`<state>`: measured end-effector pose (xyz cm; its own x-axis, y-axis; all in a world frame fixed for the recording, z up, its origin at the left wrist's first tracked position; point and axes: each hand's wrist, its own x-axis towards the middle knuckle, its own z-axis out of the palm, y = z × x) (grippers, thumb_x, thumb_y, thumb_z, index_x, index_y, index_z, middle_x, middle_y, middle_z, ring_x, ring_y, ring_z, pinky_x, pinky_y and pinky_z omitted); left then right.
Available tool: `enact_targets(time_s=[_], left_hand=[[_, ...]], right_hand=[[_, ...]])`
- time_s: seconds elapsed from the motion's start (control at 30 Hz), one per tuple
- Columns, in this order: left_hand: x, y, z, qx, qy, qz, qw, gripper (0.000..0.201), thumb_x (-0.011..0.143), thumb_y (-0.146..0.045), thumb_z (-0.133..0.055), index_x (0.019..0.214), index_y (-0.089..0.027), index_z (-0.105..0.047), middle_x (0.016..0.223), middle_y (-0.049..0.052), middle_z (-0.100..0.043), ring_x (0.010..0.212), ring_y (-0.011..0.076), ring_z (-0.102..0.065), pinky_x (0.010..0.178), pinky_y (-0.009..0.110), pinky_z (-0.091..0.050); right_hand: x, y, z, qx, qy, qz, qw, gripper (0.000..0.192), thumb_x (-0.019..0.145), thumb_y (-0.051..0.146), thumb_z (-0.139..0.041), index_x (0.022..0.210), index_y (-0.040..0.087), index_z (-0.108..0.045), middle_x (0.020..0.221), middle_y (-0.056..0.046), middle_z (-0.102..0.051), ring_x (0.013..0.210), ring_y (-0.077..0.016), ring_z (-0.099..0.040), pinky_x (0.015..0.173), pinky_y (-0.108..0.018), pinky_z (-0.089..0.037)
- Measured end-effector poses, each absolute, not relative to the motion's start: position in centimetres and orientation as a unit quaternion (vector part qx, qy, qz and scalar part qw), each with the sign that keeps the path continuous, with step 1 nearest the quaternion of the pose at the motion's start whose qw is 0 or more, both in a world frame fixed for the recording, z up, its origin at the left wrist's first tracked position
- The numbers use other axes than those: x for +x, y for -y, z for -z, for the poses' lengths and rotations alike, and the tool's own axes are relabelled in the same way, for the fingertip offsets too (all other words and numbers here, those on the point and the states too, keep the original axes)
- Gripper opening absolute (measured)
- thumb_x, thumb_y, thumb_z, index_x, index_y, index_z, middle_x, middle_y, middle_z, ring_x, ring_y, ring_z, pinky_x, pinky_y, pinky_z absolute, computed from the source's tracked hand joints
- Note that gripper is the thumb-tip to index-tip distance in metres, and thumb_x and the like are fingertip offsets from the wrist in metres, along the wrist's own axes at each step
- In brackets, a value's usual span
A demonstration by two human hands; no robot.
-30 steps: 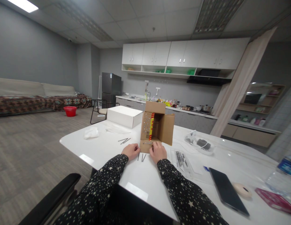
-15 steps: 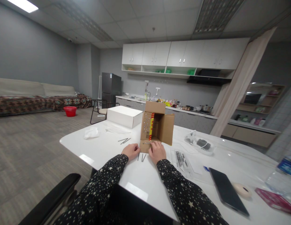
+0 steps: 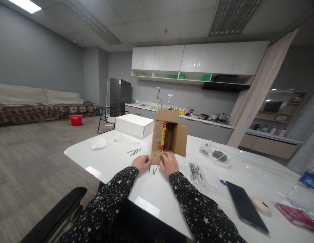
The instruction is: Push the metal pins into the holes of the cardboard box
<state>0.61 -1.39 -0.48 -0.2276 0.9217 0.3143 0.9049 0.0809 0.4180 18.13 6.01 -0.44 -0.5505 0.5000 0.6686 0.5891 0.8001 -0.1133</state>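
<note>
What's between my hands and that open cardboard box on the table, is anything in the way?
Nothing visible is in the way. The right hand already rests on the lower flap of the cardboard box, and the left hand lies on the table right beside that flap. A few nails lie between the two hands, just in front of the box.

White table (image 3: 116, 158) — cardboard box (image 3: 169, 138), white box (image 3: 134, 125), loose nails (image 3: 152, 169), phone (image 3: 245, 206), perhaps a crumpled bag (image 3: 98, 143).

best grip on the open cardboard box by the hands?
Probably grip the cardboard box by its two upright side walls, coming from the near, open side. It lies on its side with flaps splayed; the flaps would likely bend, the walls look stiffer.
</note>
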Motion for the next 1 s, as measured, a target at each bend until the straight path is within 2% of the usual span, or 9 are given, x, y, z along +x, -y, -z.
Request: enact_targets(time_s=[0.27,0.47,0.63,1.0], left_hand=[[0.7,1.5,0.4,0.623,-0.735,-0.269,0.015,0.027,0.082,-0.038,-0.042,0.073,-0.020,-0.060,0.071,0.004,-0.065,0.067,0.0164,-0.057,0.059,0.026,-0.034],[0.7,1.6,0.2,0.624,-0.734,-0.267,0.017,0.026,0.082,-0.037,-0.042,0.073,-0.020,-0.060,0.072,0.004,-0.065,0.068,0.0167,-0.057,0.060,0.026,-0.034],[0.8,1.7,0.2,0.621,-0.736,-0.269,0.022,0.026,0.081,-0.038,-0.043,0.074,-0.020,-0.060,0.071,0.003,-0.065,0.067,0.0164,-0.057,0.061,0.026,-0.035],[0.7,1.6,0.3,0.618,-0.738,-0.270,0.021,0.026,0.082,-0.037,-0.043,0.074,-0.020,-0.061,0.072,0.003,-0.066,0.069,0.0162,-0.058,0.062,0.026,-0.035]], right_hand=[[17.9,-7.0,1.2,-0.299,0.863,-0.045,0.405,0.038,0.076,0.017,-0.049,0.113,0.014,-0.058,0.107,-0.012,-0.054,0.102,-0.0238,-0.051,0.093,-0.039,-0.041],[17.6,-7.7,1.8,-0.308,0.828,-0.146,0.446,0.040,0.073,0.016,-0.048,0.112,0.014,-0.058,0.105,-0.010,-0.054,0.095,-0.0210,-0.055,0.088,-0.038,-0.046],[17.6,-8.0,1.8,-0.311,0.814,-0.158,0.464,0.036,0.072,0.016,-0.048,0.107,0.016,-0.059,0.098,-0.009,-0.058,0.088,-0.0199,-0.056,0.085,-0.037,-0.047],[17.6,-7.5,1.5,-0.335,0.819,-0.141,0.444,0.035,0.074,0.018,-0.045,0.105,0.016,-0.060,0.092,-0.007,-0.062,0.084,-0.0197,-0.057,0.081,-0.034,-0.046]])
